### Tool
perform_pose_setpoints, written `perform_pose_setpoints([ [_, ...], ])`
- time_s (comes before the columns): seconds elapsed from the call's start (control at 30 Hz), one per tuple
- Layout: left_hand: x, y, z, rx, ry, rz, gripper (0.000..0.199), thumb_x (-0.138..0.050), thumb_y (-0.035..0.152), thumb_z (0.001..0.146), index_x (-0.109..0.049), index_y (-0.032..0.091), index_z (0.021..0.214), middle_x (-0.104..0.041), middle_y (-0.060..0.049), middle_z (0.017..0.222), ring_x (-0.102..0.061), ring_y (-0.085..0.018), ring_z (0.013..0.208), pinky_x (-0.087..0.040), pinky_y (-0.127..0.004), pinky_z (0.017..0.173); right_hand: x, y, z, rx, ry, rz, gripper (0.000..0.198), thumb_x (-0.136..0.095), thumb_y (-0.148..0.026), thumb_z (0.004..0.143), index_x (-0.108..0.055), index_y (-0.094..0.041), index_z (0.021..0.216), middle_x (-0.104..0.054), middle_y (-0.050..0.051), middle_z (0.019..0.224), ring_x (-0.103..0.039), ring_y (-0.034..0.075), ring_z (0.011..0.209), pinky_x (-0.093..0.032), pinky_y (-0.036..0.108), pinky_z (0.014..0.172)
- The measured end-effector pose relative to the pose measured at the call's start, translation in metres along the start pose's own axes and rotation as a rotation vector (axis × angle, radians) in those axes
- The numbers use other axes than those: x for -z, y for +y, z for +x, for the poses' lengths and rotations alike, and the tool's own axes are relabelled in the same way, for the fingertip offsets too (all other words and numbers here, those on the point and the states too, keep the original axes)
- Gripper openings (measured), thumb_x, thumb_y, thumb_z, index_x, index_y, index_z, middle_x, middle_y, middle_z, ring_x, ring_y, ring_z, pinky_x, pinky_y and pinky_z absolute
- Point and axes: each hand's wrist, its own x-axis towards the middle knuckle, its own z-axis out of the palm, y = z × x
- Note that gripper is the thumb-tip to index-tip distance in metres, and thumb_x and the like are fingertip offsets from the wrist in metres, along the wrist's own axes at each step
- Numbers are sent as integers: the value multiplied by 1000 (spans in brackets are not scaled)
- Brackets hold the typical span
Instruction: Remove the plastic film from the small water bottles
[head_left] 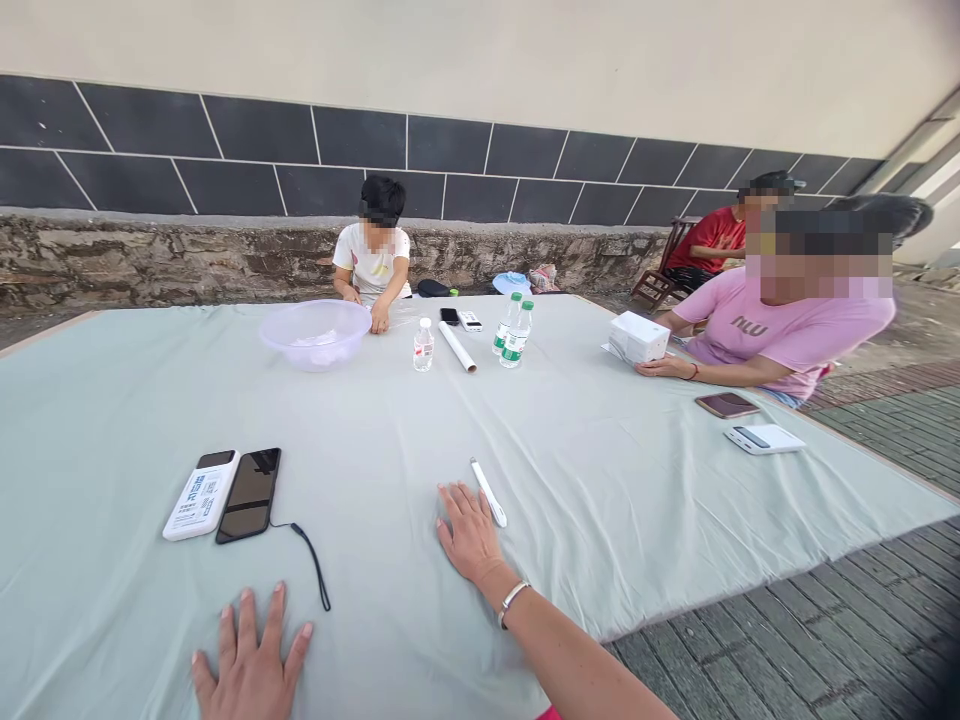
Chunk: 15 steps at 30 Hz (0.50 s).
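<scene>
Firstly, one table [360,430], under a pale cloth. Three persons: one in pink [787,335] at the right side; one in white [373,262] at the far edge; one in red [716,238], seated beyond the table. One basin [345,347], translucent lilac, before the person in white. One white roll [456,346], lying near the far edge. One white box [639,338], at the hands of the person in pink. Two green-capped bottles [515,345] and one smaller bottle [423,350], all upright, either side of the roll. Left hand [251,655], palm down on the cloth, fingers spread wide, holding nothing. Right hand [470,535], likewise palm down, fingers slightly parted. One black phone [251,495] beside a white power bank [201,497], beyond the left hand. One slim white tool [489,495], lying along the right hand's outer side; contact cannot be told. One black strap [313,570], trailing from the phone. One silver bracelet [513,605], right wrist.
</scene>
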Motion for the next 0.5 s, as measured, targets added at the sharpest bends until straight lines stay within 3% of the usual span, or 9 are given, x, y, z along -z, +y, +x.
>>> perform_pose_setpoints([
  [0.2, -3, -1, -1, -2, 35, -20, 69, -21, 59, 86, -26, 26, 147, -24, -10, 154, -14, -34, 142, -16, -59, 107, 1, 0, 0, -13, -14, -3, 54, -35, -37, 93, -33, -21, 145, -42, 9, 145, -28, 25, 138, -10, 47, 115],
  [0.33, -3, 3, -4, 1, 131, -96, 70, -20, 58, 86, -35, 23, 144, -29, -14, 152, -16, -35, 141, -15, -60, 106, 1, -1, 0, -28, -11, 2, 54, -35, -37, 93, -34, -21, 144, -43, 9, 144, -28, 26, 138, -11, 48, 114],
  [0.43, 13, 10, -11, 29, 222, -254, 76, -20, 60, 83, -36, 16, 143, -24, -19, 152, -13, -38, 141, -13, -64, 105, 1, -1, 0, -24, -2, 10, 54, -35, -37, 93, -35, -21, 144, -43, 9, 144, -28, 25, 138, -12, 48, 114],
  [0.5, 28, 12, -19, -66, 213, -430, 82, -26, 64, 79, -30, 17, 146, -19, -14, 155, -13, -34, 142, -14, -61, 108, 1, -1, 0, -20, 3, 9, 54, -35, -37, 93, -34, -21, 144, -43, 9, 144, -29, 25, 138, -12, 48, 114],
])
